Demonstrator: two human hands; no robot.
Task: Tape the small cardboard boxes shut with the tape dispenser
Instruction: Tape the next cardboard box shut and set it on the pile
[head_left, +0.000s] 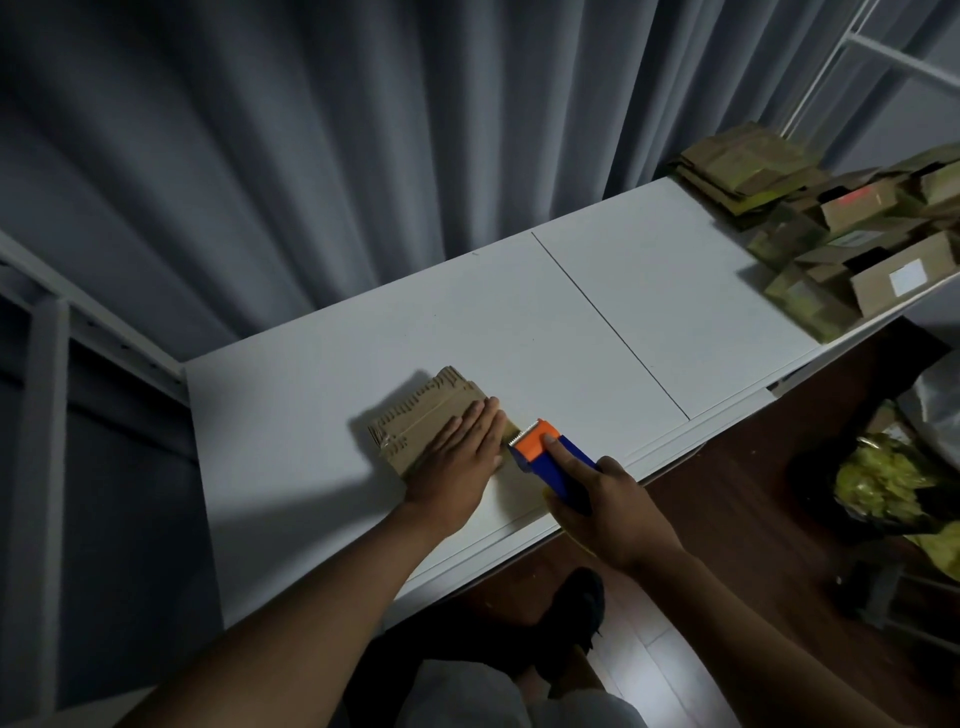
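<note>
A small cardboard box lies on the white table near its front edge. My left hand presses flat on the box's right part, fingers straight. My right hand grips the blue handle of an orange and blue tape dispenser. Its index finger lies along the orange head. The dispenser's toothed edge sits at the box's right end, just beside my left fingertips. The box's near right side is hidden under my left hand.
A heap of small cardboard boxes and flat ones fills the table's far right end. Grey curtains hang behind the table. A white shelf frame stands at upper right. Yellow-green bags lie on the dark floor to the right.
</note>
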